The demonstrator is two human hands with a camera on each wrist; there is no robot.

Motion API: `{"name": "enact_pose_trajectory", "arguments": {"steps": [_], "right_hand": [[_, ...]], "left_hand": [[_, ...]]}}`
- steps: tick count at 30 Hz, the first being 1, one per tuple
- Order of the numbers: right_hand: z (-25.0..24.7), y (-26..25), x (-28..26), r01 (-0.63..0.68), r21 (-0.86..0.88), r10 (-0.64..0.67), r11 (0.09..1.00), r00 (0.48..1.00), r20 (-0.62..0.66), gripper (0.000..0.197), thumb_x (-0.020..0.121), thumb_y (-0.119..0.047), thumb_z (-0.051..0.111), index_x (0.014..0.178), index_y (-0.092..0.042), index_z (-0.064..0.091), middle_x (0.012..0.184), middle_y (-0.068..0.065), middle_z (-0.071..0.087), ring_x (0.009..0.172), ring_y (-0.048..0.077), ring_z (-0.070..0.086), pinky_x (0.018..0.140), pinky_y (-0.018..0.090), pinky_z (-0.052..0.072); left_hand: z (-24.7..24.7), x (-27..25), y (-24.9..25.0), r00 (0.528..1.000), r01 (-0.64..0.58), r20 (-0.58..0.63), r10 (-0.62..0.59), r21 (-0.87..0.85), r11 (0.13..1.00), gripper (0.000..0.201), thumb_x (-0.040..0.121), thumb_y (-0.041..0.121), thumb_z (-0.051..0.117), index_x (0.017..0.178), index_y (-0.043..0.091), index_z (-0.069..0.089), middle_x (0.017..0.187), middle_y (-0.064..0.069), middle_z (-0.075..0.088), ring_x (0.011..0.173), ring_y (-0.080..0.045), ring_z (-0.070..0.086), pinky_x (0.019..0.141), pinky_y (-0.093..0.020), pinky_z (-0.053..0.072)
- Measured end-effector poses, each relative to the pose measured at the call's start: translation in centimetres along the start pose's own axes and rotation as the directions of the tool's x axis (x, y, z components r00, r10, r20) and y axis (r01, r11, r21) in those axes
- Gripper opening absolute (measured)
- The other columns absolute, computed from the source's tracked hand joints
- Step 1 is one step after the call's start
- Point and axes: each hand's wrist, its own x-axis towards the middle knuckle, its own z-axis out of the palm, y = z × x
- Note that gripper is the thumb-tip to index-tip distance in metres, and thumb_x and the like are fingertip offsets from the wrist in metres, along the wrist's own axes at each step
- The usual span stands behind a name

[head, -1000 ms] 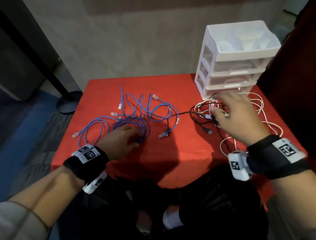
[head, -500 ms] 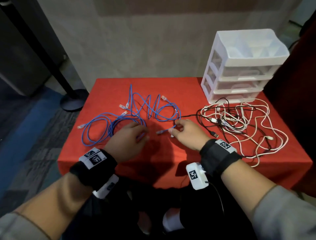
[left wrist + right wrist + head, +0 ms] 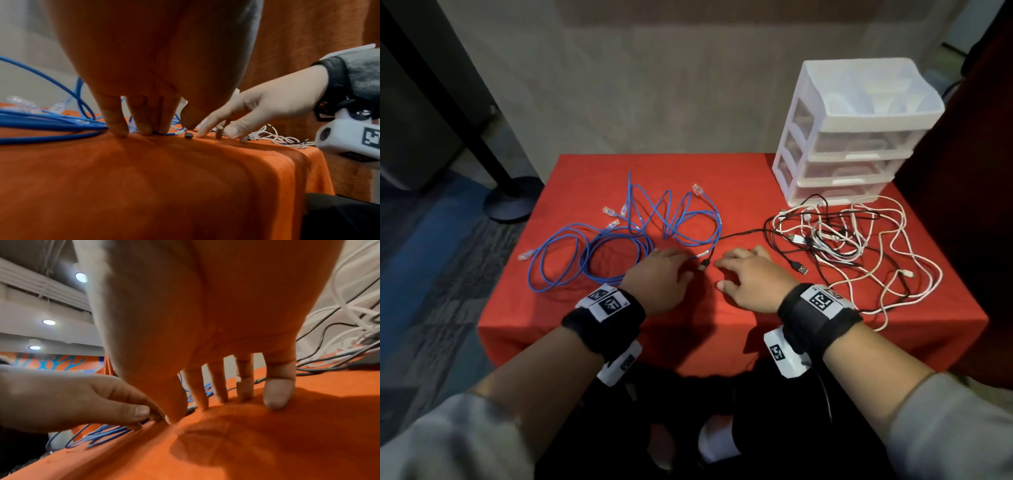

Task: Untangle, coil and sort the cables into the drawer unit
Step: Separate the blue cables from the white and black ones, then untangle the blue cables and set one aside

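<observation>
Hands (image 3: 661, 277) (image 3: 751, 281) fingertips-down beside black plug (image 3: 705, 263) on red cloth (image 3: 722, 329)

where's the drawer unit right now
In the head view, the drawer unit stands at the table's far right corner, just behind the black and white cable tangle.

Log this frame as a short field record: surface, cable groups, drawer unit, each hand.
surface: red cloth
blue cables: loose loops, left side
white and black cables: tangled, right side
drawer unit: back right, drawers shut
left hand: fingertips on a blue cable
right hand: fingers spread, tips on cloth
black plug: lies between the hands
</observation>
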Motion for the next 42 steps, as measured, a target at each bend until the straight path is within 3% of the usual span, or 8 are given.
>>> {"name": "enact_pose_trajectory", "arguments": {"steps": [3,9,14,21,28,36,39,42], "right_hand": [[-0.3,0.3,-0.4,-0.006,0.042,0.008,0.999,0.999,-0.038,0.068,0.093,-0.053,0.053,0.155,-0.041,0.026,0.141,-0.002,0.046,0.126,0.036,0.041,0.113,0.047,0.035],[-0.1,-2.3,-0.1,0.198,-0.064,-0.195,0.978,0.979,0.056,0.060,0.094,-0.053,0.054,0.151,-0.041,0.038,0.165,-0.015,0.025,0.131,0.027,0.035,0.107,0.050,0.036],[-1.2,-1.2,0.0,0.117,-0.046,-0.116,0.992,0.993,0.013,0.046,0.088,-0.064,0.043,0.106,-0.027,0.064,0.109,-0.003,0.062,0.106,0.031,0.057,0.100,0.042,0.042],[-4.0,6.3,-4.8,-0.282,-0.035,0.277,0.959,0.955,-0.103,0.044,0.093,-0.061,0.055,0.101,-0.018,0.063,0.105,0.010,0.068,0.104,0.031,0.063,0.087,0.036,0.051],[-4.3,7.1,-6.4,-0.314,0.082,0.325,0.946,0.925,-0.199,0.039,0.095,-0.053,0.058,0.078,-0.018,0.063,0.072,0.002,0.065,0.078,0.027,0.064,0.070,0.034,0.050],[-1.9,0.8,-4.8,0.040,0.339,0.069,0.940,0.951,-0.302,0.018,0.093,-0.041,0.067,0.098,-0.024,0.067,0.084,-0.007,0.065,0.077,0.013,0.060,0.074,0.031,0.048],[-0.5,-0.6,-3.7,0.125,0.380,-0.038,0.916,0.973,-0.229,0.055,0.092,-0.038,0.070,0.143,-0.035,0.049,0.103,-0.005,0.060,0.077,0.005,0.056,0.078,0.025,0.045],[1.0,-0.9,-3.0,0.119,0.341,-0.055,0.932,0.979,-0.194,0.072,0.091,-0.041,0.070,0.154,-0.034,0.036,0.112,-0.002,0.052,0.085,0.011,0.052,0.088,0.031,0.049]], "left_hand": [[-0.2,-0.5,-1.2,0.998,0.062,-0.033,-0.062,-0.019,0.998,0.056,0.087,0.044,0.044,0.130,0.013,0.062,0.138,-0.007,0.061,0.124,-0.031,0.058,0.106,-0.042,0.046],[-0.6,-0.6,-2.3,0.992,0.098,-0.071,-0.104,-0.077,0.992,0.050,0.086,0.040,0.043,0.122,0.012,0.065,0.131,-0.007,0.063,0.121,-0.031,0.060,0.103,-0.044,0.049],[-0.9,-0.9,-2.4,0.990,0.106,-0.080,-0.113,-0.095,0.990,0.054,0.085,0.042,0.046,0.127,0.013,0.064,0.135,-0.004,0.061,0.125,-0.027,0.058,0.107,-0.038,0.046],[-0.6,-1.2,-2.6,0.985,0.114,-0.120,-0.122,-0.075,0.991,0.054,0.086,0.047,0.049,0.129,0.018,0.064,0.137,-0.001,0.061,0.124,-0.025,0.060,0.104,-0.037,0.048],[-0.6,-1.3,-2.5,0.983,0.089,-0.153,-0.097,-0.061,0.994,0.049,0.087,0.047,0.050,0.126,0.020,0.064,0.131,0.001,0.063,0.117,-0.025,0.063,0.099,-0.036,0.050],[0.3,-3.2,0.7,0.983,-0.088,-0.168,0.068,-0.119,0.989,0.038,0.093,0.041,0.052,0.122,0.023,0.068,0.119,0.000,0.068,0.111,-0.024,0.062,0.101,-0.034,0.046],[0.5,-4.0,1.9,0.968,-0.212,-0.192,0.164,-0.263,0.941,0.028,0.096,0.034,0.056,0.120,0.024,0.068,0.117,0.005,0.067,0.103,-0.012,0.065,0.095,-0.027,0.049],[-0.4,-4.3,1.3,0.928,-0.252,-0.350,0.129,-0.331,0.909,0.021,0.097,0.027,0.058,0.111,0.022,0.072,0.109,0.008,0.066,0.095,-0.006,0.066,0.089,-0.028,0.052]]}}
